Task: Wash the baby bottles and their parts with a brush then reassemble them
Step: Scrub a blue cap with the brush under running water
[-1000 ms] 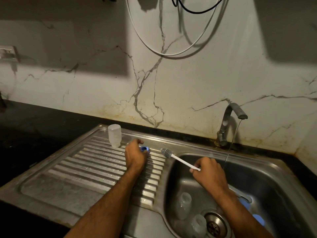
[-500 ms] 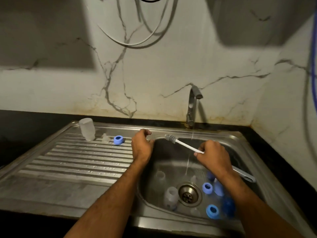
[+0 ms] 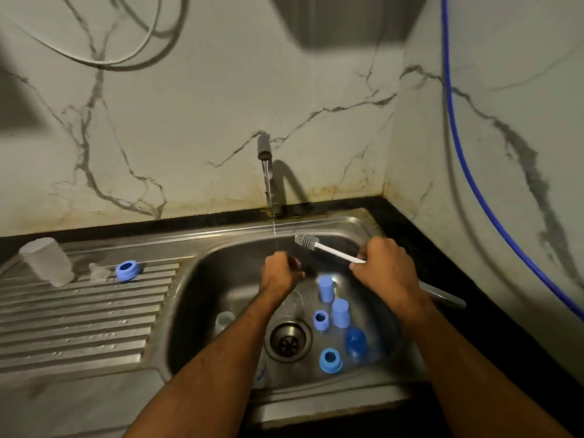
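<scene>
Right hand (image 3: pixel 384 270) holds the brush (image 3: pixel 328 249) over the sink (image 3: pixel 221 248), left hand (image 3: pixel 281 273) curled under the tap (image 3: pixel 264 150), holding I can't tell what; caps (image 3: pixel 340 312) wait below, so scrub each under the stream.
</scene>
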Action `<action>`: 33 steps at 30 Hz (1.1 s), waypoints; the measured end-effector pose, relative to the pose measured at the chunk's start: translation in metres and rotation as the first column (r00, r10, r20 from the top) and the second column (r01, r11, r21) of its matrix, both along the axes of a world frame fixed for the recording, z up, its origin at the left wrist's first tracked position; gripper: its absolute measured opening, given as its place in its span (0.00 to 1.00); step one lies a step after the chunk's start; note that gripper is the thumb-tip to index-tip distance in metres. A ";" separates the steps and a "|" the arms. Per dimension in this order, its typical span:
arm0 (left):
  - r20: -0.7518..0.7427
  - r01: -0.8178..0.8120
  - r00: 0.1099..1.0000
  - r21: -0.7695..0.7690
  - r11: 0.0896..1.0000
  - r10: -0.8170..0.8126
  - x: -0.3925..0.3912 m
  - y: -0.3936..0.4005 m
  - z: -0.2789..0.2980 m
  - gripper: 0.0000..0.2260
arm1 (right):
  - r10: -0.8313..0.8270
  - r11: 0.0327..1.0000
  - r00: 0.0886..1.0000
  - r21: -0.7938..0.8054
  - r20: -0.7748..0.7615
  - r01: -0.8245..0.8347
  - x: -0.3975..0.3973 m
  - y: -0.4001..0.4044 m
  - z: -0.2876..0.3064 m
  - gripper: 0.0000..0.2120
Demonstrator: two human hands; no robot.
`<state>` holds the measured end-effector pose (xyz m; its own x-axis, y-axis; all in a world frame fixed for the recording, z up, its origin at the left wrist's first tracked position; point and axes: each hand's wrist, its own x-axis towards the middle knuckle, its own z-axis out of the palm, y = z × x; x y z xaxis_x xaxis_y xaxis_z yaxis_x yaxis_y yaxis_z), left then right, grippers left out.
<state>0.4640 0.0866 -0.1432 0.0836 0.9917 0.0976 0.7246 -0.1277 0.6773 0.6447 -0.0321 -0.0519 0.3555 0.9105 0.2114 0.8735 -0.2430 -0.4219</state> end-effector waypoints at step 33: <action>-0.170 0.083 0.982 -0.018 0.996 -0.085 0.029 0.031 -0.009 0.09 | -0.008 0.999 0.997 -0.031 0.071 0.010 0.014 0.023 -0.011 0.07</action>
<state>0.4931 0.1178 -0.1521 0.1813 0.9813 0.0644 0.8166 -0.1867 0.5461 0.6588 -0.0090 -0.0627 0.3491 0.9137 0.2079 0.8986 -0.2634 -0.3509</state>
